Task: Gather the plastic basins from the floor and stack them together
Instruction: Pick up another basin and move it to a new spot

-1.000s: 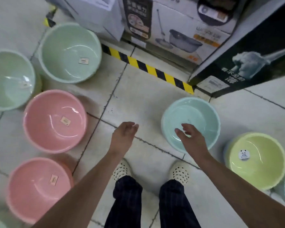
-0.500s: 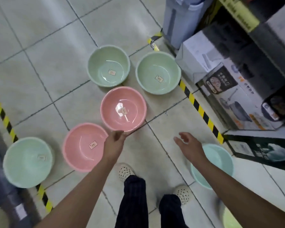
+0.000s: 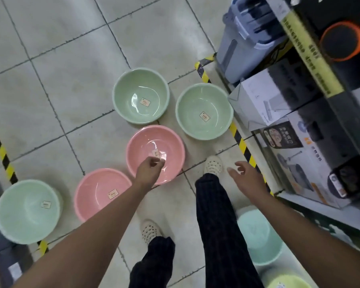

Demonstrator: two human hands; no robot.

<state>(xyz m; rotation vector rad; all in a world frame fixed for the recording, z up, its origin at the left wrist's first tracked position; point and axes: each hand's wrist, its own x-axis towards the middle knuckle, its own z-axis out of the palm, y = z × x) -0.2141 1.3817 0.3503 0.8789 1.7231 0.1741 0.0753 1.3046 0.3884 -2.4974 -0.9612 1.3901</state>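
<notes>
My left hand [image 3: 149,171] has moved forward from the rim to hang over the farther pink basin [image 3: 154,140] on the floor [image 3: 71,69], fingers loosely curled round nothing, my right hand [image 3: 246,179] spread empty, so I judge gathering starts here with nothing stacked yet.

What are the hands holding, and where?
Nothing, it seems. The left hand hovers over the farther pink basin with fingers loosely curled, no grip on its rim; the right hand is open in the air.
</notes>
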